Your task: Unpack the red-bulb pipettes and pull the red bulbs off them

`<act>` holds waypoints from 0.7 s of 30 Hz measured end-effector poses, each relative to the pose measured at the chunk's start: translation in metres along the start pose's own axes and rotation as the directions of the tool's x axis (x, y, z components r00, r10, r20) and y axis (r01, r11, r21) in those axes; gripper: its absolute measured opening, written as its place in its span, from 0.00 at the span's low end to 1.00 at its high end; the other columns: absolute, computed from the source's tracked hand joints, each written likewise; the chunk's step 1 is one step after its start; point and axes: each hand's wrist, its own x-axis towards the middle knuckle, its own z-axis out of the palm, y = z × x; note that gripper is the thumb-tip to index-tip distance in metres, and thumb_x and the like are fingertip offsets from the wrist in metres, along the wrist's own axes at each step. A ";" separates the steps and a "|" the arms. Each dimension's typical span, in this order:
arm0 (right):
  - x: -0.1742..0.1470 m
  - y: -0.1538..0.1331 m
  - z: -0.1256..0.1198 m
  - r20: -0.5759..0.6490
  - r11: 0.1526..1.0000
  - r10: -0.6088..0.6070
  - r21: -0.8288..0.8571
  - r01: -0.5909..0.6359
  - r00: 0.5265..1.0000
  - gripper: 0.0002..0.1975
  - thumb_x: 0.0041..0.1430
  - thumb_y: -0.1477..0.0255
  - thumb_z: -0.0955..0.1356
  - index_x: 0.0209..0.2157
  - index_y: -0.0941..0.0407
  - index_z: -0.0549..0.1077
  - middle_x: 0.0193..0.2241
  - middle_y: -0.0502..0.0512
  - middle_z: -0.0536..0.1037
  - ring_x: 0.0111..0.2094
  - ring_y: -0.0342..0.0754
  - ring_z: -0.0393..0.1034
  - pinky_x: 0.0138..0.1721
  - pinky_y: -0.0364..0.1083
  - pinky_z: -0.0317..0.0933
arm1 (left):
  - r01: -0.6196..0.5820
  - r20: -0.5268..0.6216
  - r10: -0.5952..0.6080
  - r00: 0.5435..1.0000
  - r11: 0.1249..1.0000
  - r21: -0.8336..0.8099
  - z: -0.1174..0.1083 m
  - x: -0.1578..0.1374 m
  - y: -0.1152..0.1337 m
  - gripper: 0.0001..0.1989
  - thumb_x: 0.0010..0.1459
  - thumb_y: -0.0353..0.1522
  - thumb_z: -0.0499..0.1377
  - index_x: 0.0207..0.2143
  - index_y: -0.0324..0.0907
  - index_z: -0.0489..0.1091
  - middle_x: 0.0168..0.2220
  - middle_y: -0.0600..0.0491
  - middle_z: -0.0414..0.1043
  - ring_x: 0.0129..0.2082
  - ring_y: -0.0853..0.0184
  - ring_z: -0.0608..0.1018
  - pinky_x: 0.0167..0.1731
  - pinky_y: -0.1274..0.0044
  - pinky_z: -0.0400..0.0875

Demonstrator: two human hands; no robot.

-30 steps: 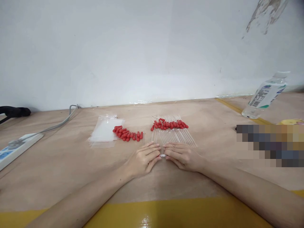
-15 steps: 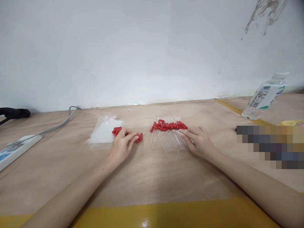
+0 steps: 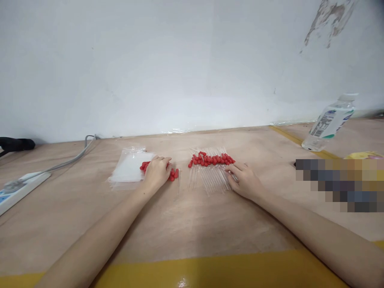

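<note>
My left hand (image 3: 157,172) rests over a small heap of loose red rubber bulbs (image 3: 174,175), its fingers curled down; the fingertips are partly hidden, so what they hold is unclear. More red bulbs show at that hand's far left side, against a stack of clear plastic bags (image 3: 127,170). A thin clear tube (image 3: 179,184) lies just right of the heap. In the middle is a row of glass droppers with red bulbs (image 3: 211,161), their clear tubes (image 3: 214,180) pointing both toward and away from me. My right hand (image 3: 244,180) pinches a thin clear tube at the row's right end.
At the left lies a white power strip (image 3: 28,186) with a grey cable (image 3: 70,160). A tilted-looking water bottle (image 3: 328,124) stands back right, near yellow tape (image 3: 288,136). A yellow item (image 3: 363,155) is beside a blurred patch. The wall (image 3: 180,72) bounds the table behind.
My left hand has shifted slightly over the heap and turned its back upward, hiding its thumb tip. My right hand stays by the droppers, and the view has shifted slightly.
</note>
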 end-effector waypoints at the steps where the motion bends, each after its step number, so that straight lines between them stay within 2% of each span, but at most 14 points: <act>1: 0.000 -0.001 0.000 0.007 1.000 -0.006 0.003 0.006 1.000 0.07 0.55 0.76 0.60 0.31 0.58 0.69 0.28 0.54 0.73 0.32 0.46 0.67 0.35 0.45 0.54 | -0.017 0.016 0.017 1.000 1.000 0.005 0.001 -0.002 0.001 0.11 0.54 0.29 0.50 0.33 0.39 0.72 0.30 0.48 0.74 0.36 0.59 0.72 0.32 0.73 0.64; 5: -0.001 -0.003 0.000 0.026 0.999 -0.024 0.025 0.023 0.999 0.07 0.56 0.72 0.61 0.32 0.57 0.70 0.29 0.54 0.73 0.33 0.46 0.66 0.36 0.45 0.53 | -0.060 0.041 0.061 0.997 0.998 -0.026 -0.001 -0.006 0.004 0.18 0.58 0.34 0.46 0.21 0.40 0.70 0.22 0.49 0.72 0.28 0.62 0.72 0.29 0.75 0.61; 9: -0.002 -0.005 -0.002 0.057 0.999 -0.037 0.020 0.036 0.998 0.10 0.56 0.66 0.62 0.34 0.56 0.71 0.31 0.55 0.73 0.35 0.47 0.66 0.37 0.46 0.53 | 0.005 0.028 -0.003 1.000 0.997 -0.071 -0.012 -0.004 0.003 0.25 0.60 0.38 0.42 0.16 0.41 0.68 0.17 0.50 0.70 0.23 0.64 0.72 0.27 0.75 0.61; 11: -0.001 -0.006 -0.004 0.071 0.999 -0.044 0.018 0.043 0.996 0.13 0.56 0.63 0.62 0.34 0.57 0.71 0.31 0.55 0.73 0.35 0.47 0.65 0.37 0.46 0.52 | 0.035 -0.007 -0.036 0.999 0.998 -0.057 -0.017 0.000 0.002 0.23 0.60 0.39 0.43 0.19 0.41 0.69 0.19 0.50 0.70 0.25 0.63 0.72 0.28 0.75 0.61; 15: 0.000 -0.009 -0.008 0.074 1.000 -0.026 -0.011 0.027 0.997 0.15 0.56 0.61 0.62 0.33 0.57 0.72 0.32 0.55 0.74 0.35 0.47 0.66 0.37 0.47 0.51 | 0.023 -0.061 -0.029 0.998 0.996 -0.090 -0.019 0.011 0.007 0.14 0.56 0.38 0.50 0.31 0.41 0.72 0.31 0.49 0.73 0.36 0.60 0.72 0.37 0.72 0.63; 21: 0.001 -0.009 -0.011 0.008 0.999 0.015 -0.028 -0.014 1.000 0.13 0.58 0.64 0.61 0.30 0.56 0.73 0.29 0.54 0.75 0.34 0.45 0.66 0.37 0.46 0.49 | -0.031 0.061 0.046 0.997 0.974 -0.226 0.001 0.042 0.041 0.12 0.51 0.39 0.55 0.32 0.41 0.72 0.33 0.48 0.70 0.40 0.60 0.70 0.40 0.71 0.64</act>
